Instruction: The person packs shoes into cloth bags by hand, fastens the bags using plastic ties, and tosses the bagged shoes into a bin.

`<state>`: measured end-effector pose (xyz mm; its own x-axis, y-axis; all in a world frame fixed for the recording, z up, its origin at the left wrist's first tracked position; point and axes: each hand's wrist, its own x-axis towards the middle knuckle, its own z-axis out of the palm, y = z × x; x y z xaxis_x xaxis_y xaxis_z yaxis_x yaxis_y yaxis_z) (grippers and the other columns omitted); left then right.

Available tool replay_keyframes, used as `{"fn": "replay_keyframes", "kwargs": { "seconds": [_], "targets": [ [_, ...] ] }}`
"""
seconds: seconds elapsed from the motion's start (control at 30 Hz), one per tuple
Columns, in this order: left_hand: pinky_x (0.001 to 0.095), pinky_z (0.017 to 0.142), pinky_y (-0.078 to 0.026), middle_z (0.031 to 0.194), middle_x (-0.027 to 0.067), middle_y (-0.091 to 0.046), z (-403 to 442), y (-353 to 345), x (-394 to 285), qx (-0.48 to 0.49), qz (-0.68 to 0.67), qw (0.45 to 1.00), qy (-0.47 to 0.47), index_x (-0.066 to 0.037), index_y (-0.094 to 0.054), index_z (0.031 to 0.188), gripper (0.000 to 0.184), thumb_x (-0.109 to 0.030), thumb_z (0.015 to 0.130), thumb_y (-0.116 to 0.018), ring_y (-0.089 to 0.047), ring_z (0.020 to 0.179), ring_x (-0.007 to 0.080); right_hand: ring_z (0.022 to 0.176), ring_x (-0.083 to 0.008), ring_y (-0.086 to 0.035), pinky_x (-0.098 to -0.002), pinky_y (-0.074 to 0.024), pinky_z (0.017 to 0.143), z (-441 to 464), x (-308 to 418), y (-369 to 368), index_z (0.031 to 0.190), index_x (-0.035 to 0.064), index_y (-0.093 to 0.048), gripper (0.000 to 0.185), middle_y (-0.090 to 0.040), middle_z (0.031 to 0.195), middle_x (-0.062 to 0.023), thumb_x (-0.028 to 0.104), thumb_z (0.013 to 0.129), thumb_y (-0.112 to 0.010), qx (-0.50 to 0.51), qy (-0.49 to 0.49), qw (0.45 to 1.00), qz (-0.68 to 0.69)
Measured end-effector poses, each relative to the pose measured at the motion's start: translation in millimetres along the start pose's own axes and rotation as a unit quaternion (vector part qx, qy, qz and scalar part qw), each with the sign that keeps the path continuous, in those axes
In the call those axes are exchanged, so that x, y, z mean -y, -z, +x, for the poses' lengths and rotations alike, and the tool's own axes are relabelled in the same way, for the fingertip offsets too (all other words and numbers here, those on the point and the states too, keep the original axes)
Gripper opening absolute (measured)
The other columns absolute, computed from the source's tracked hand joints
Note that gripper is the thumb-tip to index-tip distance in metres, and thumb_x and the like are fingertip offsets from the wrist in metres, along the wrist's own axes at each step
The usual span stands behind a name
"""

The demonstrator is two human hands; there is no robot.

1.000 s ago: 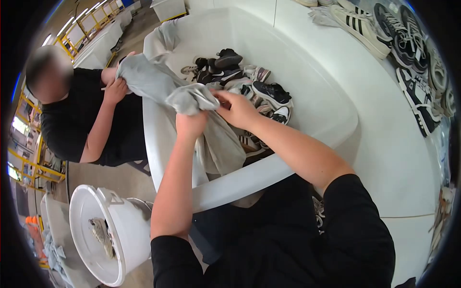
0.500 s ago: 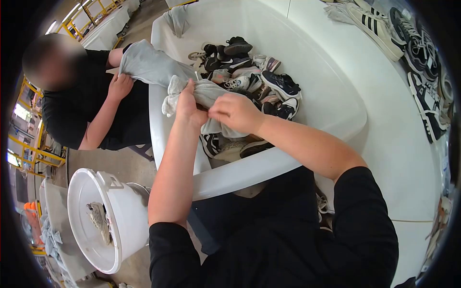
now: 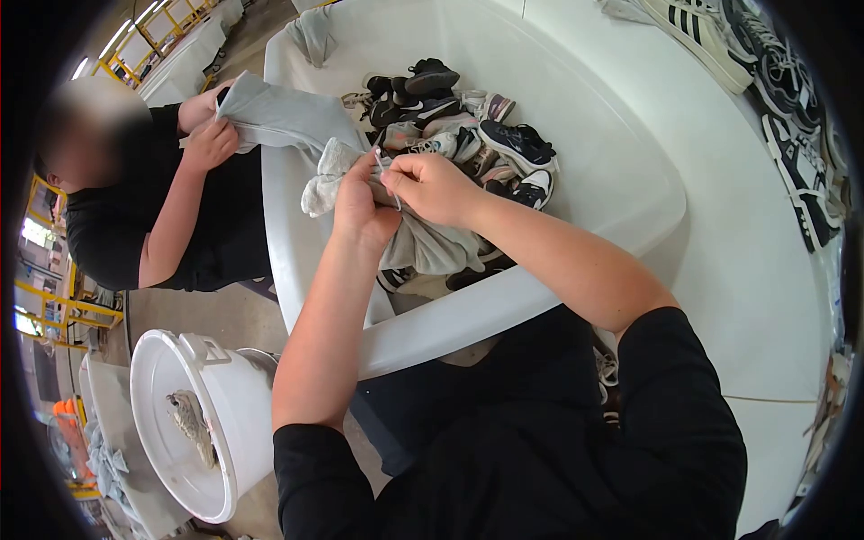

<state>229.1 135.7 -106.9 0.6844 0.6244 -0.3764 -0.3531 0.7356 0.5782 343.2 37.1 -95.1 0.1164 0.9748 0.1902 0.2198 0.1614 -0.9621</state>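
Over the near side of a white tub, my left hand [image 3: 362, 209] is closed round a bunched light grey cloth garment [image 3: 436, 245] whose folds hang down over the shoes. A pale, fuzzy bundled part [image 3: 326, 180] sticks out left of that hand. My right hand [image 3: 434, 189] is closed in a pinch on a thin white cord [image 3: 379, 160] at the garment, close against my left fingers. Grey fabric [image 3: 283, 112] stretches from a co-worker's hands toward mine; whether it is the same piece I cannot tell. Beneath lie several shoes [image 3: 517, 144] in a heap.
The tub's white rim [image 3: 441, 335] runs in front of my body. A white bucket [image 3: 245, 423] with a shoe [image 3: 191, 427] in it stands at lower left. The co-worker [image 3: 135, 198] stands at the left. More shoes [image 3: 796, 180] line the right ledge.
My right hand has come up beside my left fingers, and the white cord now shows between them. More of the grey garment hangs below my hands. The co-worker's hands have shifted slightly left.
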Motion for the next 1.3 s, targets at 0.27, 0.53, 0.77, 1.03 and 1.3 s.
{"fn": "replay_keyframes", "kwargs": {
  "seconds": [0.27,0.53,0.77,1.03,1.3],
  "targets": [
    [0.0477,0.100,-0.047,0.112,0.0134,-0.064,-2,1,3,-0.007,0.020,1.000,-0.009,-0.003,-0.057,0.116,0.037,-0.036,0.102,-0.055,-0.062,0.108,0.0293,0.061,-0.0053,-0.047,-0.0258,-0.0400,0.058,-4,-9,-1,0.082,0.0043,-0.062,0.031,-0.055,0.068,0.0028,0.024,0.104,-0.054,-0.017,0.009,1.000,-0.005],
    [0.0431,0.095,-0.049,0.102,0.0085,-0.066,-6,-5,5,0.013,0.030,0.999,-0.006,-0.004,-0.060,0.107,0.026,-0.028,0.100,-0.056,-0.063,0.098,0.0240,0.060,-0.0064,-0.049,-0.0262,-0.0420,0.056,-3,-8,1,0.083,0.0046,-0.061,0.032,-0.056,0.069,0.0024,0.026,0.105,-0.054,-0.044,-0.001,0.999,0.030],
    [0.0382,0.082,-0.053,0.089,0.0071,-0.067,-7,-1,6,0.079,0.071,0.994,-0.021,-0.002,-0.062,0.097,0.016,-0.017,0.097,-0.054,-0.065,0.084,0.0226,0.065,-0.0064,-0.050,-0.0260,-0.0441,0.060,-3,-4,8,0.089,0.0014,-0.065,0.032,-0.058,0.071,0.0008,0.028,0.103,-0.057,-0.052,-0.049,0.991,0.114],
    [0.0405,0.086,-0.053,0.099,0.0122,-0.070,-14,-13,6,-0.009,0.072,0.997,-0.033,-0.001,-0.063,0.101,0.022,-0.018,0.095,-0.051,-0.066,0.095,0.0276,0.072,-0.0097,-0.057,-0.0282,-0.0495,0.065,0,-6,6,0.096,0.0034,-0.065,0.015,-0.061,0.087,-0.0023,0.018,0.099,-0.064,-0.124,0.026,0.992,0.015],
    [0.0443,0.094,-0.051,0.101,0.0125,-0.067,-11,-5,-12,-0.080,-0.040,0.996,-0.016,-0.001,-0.057,0.103,0.022,-0.020,0.095,-0.049,-0.065,0.095,0.0298,0.092,-0.0267,-0.063,-0.0348,-0.0507,0.086,-18,15,-12,0.097,0.0050,-0.062,0.002,-0.064,0.099,-0.0088,0.007,0.097,-0.061,-0.118,0.368,0.906,-0.171]
  ]
}}
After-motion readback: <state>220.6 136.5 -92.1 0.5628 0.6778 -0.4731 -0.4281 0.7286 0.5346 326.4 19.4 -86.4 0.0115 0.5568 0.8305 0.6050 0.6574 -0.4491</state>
